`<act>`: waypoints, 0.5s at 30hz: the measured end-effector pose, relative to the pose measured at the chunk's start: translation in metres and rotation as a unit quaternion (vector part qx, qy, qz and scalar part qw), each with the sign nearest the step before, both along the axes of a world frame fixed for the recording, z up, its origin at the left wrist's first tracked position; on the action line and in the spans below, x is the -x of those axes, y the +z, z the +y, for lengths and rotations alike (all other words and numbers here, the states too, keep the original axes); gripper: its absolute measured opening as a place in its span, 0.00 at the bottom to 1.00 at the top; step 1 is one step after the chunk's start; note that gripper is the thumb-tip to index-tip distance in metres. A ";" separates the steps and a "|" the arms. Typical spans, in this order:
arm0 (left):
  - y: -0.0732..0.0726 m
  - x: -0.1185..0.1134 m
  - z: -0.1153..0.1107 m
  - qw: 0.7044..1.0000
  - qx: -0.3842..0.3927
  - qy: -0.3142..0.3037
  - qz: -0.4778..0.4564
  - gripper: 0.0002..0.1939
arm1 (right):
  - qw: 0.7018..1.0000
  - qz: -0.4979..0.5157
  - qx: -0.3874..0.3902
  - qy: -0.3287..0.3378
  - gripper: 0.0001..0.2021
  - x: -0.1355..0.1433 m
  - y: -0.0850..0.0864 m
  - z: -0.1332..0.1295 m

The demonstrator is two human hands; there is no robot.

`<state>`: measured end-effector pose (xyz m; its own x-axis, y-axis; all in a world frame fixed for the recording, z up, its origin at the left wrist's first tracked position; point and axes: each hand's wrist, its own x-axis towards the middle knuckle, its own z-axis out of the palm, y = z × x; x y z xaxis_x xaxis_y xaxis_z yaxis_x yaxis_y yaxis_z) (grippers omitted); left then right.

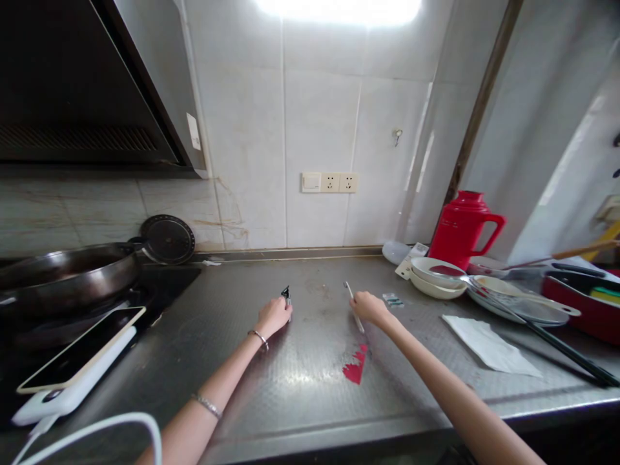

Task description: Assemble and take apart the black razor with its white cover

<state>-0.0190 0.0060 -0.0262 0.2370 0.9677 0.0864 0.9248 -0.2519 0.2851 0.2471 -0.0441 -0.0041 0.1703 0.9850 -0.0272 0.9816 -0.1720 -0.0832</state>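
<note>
Left hand [275, 316] and right hand [371, 306] reach out over the steel counter [300, 400], well apart, each grasping something. Fingers of the left close around a slim tool [285, 296] whose black head points away, toward the wall; what kind of tool it is, I cannot tell. Two bracelets circle that arm, one at the wrist and one higher up. Gripped in the right is a thin, pale stick [347, 290], its far end tilted slightly left and its near end showing below the fingers. Just nearer than that end, a ragged red patch [356, 368] marks the counter. Right of the right hand lies a small packet [392, 300], and beyond it stand stacked bowls [438, 291] before a red flask [458, 226]. Nearer the edge lies a white napkin [489, 345], beside dark chopsticks [571, 352]. On the far left, a pan [82, 278] sits on the black stove [169, 294], with a phone [82, 352] in front, resting on a white device [80, 391].
</note>
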 end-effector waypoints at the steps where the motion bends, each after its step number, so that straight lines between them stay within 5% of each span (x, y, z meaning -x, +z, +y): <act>1: 0.000 0.000 0.000 1.000 -0.001 0.001 -0.002 0.17 | 1.000 0.004 -0.010 0.016 0.19 0.014 0.000 0.002; 8: -0.003 0.000 0.003 1.000 -0.003 0.008 -0.005 0.18 | 0.996 0.030 -0.019 0.078 0.18 0.091 -0.003 0.022; 15: -0.005 0.001 0.004 1.000 -0.011 0.010 -0.011 0.16 | 0.996 0.042 -0.027 0.077 0.18 0.118 -0.008 0.036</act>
<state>-0.0203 0.0101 -0.0308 0.2146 0.9701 0.1130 0.9237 -0.2392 0.2993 0.1291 -0.0080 -0.0118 0.0173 0.9997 0.0181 0.9853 -0.0140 -0.1703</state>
